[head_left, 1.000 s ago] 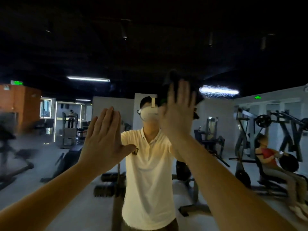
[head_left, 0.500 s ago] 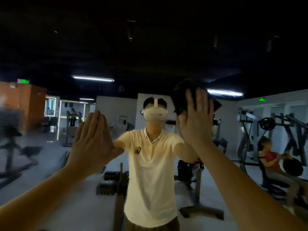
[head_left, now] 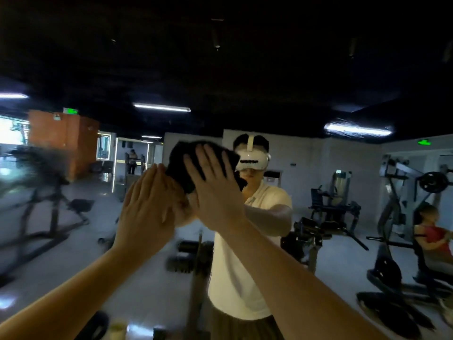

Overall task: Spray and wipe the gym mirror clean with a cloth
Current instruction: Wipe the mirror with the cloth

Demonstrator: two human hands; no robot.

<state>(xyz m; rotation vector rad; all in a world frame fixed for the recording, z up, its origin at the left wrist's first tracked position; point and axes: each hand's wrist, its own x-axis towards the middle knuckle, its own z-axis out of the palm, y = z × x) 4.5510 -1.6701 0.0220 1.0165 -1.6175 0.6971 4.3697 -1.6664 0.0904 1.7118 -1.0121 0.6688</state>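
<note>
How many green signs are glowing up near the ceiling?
2. One green sign sits above the orange wall on the left; another green sign glows at far right. More may be hidden.

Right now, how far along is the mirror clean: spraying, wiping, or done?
Mid-wipe. In hand: the right hand presses a dark cloth flat against the mirror at head height; the left hand is flat beside it, empty. Looks done: spraying, probably, since no spray bottle is in either hand. Left: streaks show over the ceiling light reflection upper right, and haze smears the far left, so those areas need passes.
</note>
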